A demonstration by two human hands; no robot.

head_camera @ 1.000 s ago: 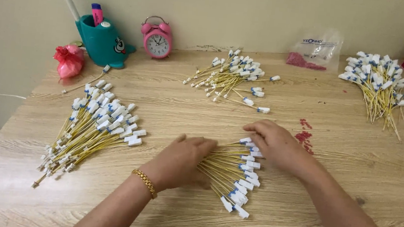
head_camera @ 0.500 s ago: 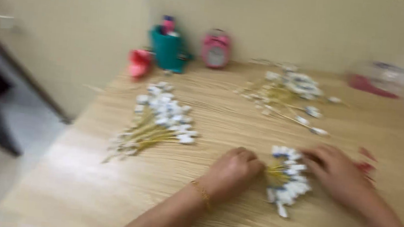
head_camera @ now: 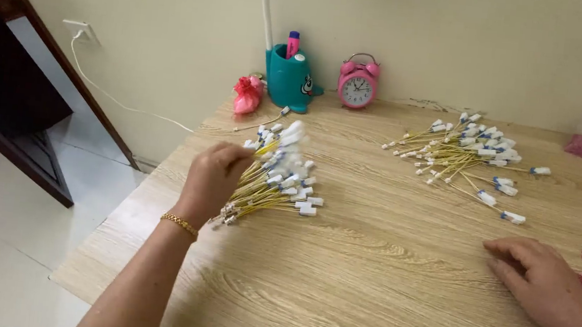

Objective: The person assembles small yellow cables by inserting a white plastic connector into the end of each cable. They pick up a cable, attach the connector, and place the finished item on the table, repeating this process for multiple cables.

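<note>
Left hand (head_camera: 213,177) down on the near bundle of yellow wires (head_camera: 275,176).

Curled loosely over the bundle's left side, fingers resting on the yellow strands; closed grip or plain touch, hard to tell. White-capped ends fanning out to the right of the knuckles, flat on the wooden worktop (head_camera: 365,277). Right hand (head_camera: 543,280) well apart, flat and open, palm down, holding nothing. Second wire pile (head_camera: 469,156) farther back; teal pen holder (head_camera: 290,78) and pink alarm clock (head_camera: 357,86) by the wall.

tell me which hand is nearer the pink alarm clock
Left. The left hand grips a bundle of yellow wires below and left of the pink alarm clock; the right hand rests flat, farther off.
</note>
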